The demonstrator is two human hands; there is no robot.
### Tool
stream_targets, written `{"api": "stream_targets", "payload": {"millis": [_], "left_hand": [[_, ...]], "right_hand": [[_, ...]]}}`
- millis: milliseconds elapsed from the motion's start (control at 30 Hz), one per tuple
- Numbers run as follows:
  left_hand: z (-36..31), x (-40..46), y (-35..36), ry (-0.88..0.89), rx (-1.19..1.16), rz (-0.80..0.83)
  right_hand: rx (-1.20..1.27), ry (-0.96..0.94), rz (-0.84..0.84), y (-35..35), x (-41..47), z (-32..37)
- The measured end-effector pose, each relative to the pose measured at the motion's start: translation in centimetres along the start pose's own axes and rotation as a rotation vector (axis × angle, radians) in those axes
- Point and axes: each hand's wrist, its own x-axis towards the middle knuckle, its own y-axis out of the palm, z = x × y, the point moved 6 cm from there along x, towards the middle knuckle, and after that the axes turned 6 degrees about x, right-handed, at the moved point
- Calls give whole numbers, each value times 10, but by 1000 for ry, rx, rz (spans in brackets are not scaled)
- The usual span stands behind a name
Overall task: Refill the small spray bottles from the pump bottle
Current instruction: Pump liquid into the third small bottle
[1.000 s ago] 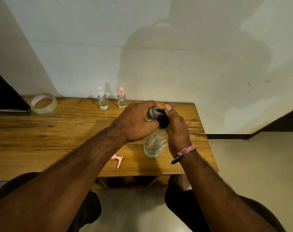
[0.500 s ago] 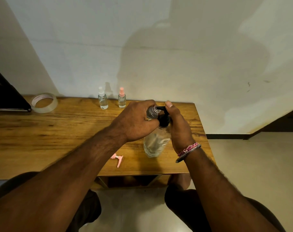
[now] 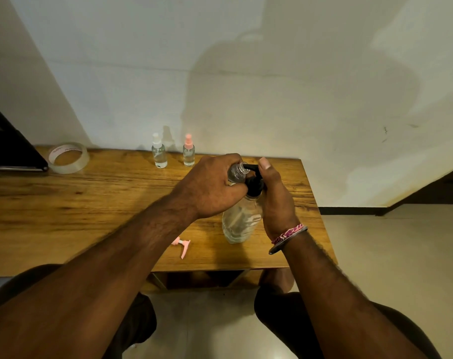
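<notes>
small spray bottle (image 3: 236, 173) inside left fingers (image 3: 228, 161)

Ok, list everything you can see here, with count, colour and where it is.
pump bottle: 1, clear with black pump, near right table edge
open small bottle: 1, clear, at the pump spout
capped spray bottles: 2, white top and pink top, at the back by the wall
loose sprayer top: 1, pink, front of table
tape roll: 1, clear, back left
table: 1, wooden
left hand: grips the open small bottle
right hand: holds the pump

One head-worn wide-angle view looks forward and down, close over the wooden table (image 3: 90, 203).
</notes>
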Motion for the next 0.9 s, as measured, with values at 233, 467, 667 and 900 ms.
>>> {"api": "stream_targets", "payload": {"millis": [233, 467, 667, 900], "left_hand": [[0, 0, 1, 10, 22, 1], [3, 0, 3, 11, 16, -4], [5, 0, 3, -1, 14, 2], [1, -1, 1, 1, 0, -9]], "right_hand": [[1, -10, -3, -1, 5, -4], [-28, -6, -49, -5, 6, -5], [-87, -47, -47, -5, 4, 1], [-60, -1, 23, -1, 2, 3]]}}
